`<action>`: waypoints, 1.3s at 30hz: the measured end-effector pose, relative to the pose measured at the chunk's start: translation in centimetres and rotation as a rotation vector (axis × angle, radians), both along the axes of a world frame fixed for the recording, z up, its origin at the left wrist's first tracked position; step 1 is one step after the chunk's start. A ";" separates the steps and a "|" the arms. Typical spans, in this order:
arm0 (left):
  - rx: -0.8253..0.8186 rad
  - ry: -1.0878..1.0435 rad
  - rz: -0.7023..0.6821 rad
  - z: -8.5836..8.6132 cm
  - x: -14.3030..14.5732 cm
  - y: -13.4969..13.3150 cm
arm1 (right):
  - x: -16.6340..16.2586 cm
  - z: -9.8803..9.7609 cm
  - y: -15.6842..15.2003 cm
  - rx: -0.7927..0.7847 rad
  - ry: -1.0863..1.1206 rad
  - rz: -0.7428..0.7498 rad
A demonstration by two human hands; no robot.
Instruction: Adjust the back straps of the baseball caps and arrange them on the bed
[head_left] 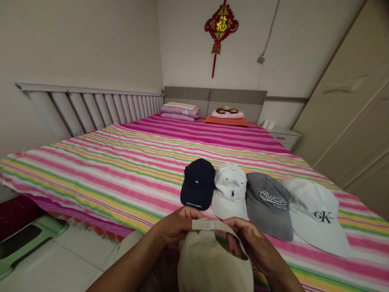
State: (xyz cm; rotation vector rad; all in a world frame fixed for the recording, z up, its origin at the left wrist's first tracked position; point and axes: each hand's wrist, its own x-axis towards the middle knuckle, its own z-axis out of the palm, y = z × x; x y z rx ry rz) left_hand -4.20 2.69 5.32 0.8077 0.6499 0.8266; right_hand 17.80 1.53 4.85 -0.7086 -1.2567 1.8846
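Observation:
A beige baseball cap point(209, 259) is held up close to me, its back opening and adjusting strap facing upward. My left hand point(180, 225) grips the strap's left end between thumb and fingers. On the other side, my right hand point(246, 235) pinches the edge near the strap's right end, with some fingers showing through the opening. Beyond my hands, a row of caps lies on the bed: a navy cap point(199, 184), a white cap with a small emblem point(230, 190), a grey cap point(269, 205) and a white cap lettered GK point(317, 215).
The bed point(121, 162) has a striped cover. Folded purple bedding point(180, 111) and a pink and orange stack point(227, 116) lie by the headboard point(194, 94). A green stool point(36, 239) stands at left on the tiled floor; a nightstand point(284, 138) and wardrobe point(349, 93) are at right.

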 end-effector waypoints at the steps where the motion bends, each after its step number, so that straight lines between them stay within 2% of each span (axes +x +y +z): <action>1: -0.002 0.019 -0.004 0.1 0.2 -0.1 | -0.4 0.4 0.1 0.013 -0.043 -0.014; 6: -0.031 0.074 0.015 0.1 1.1 -0.3 | -1.8 1.6 0.3 0.033 -0.170 -0.057; 14: -0.044 0.080 0.044 -1.0 2.0 -0.4 | -2.2 1.3 -0.2 0.035 -0.194 -0.133; 16: -0.026 0.021 0.039 -1.5 1.8 -0.3 | -2.1 1.1 0.0 0.006 -0.127 -0.188; 20: -0.008 -0.067 0.049 -1.9 1.1 -0.4 | -1.9 0.5 0.8 -0.047 0.162 -0.376; 22: -0.012 -0.066 0.044 -1.9 1.0 -0.4 | -1.8 0.4 1.1 -0.060 0.200 -0.397; 24: -0.015 -0.064 0.039 -1.7 1.2 -0.4 | -1.9 0.6 1.0 -0.065 0.130 -0.295; 28: 0.004 -0.055 0.056 -1.5 1.5 -0.2 | -2.6 1.1 0.3 -0.084 -0.139 0.076; 30: 0.019 -0.066 0.064 -1.5 1.3 0.0 | -3.1 1.1 0.0 -0.111 -0.135 0.139; 32: 0.046 -0.066 0.071 -1.8 0.6 0.1 | -3.5 1.0 -0.1 -0.143 -0.045 0.108; 35: 0.074 0.018 0.044 -3.3 -1.2 0.2 | -4.0 0.5 0.1 -0.210 0.098 0.022; 39: 0.011 0.140 -0.053 -7.3 -3.9 -0.9 | -4.1 0.2 1.1 -0.272 0.284 -0.105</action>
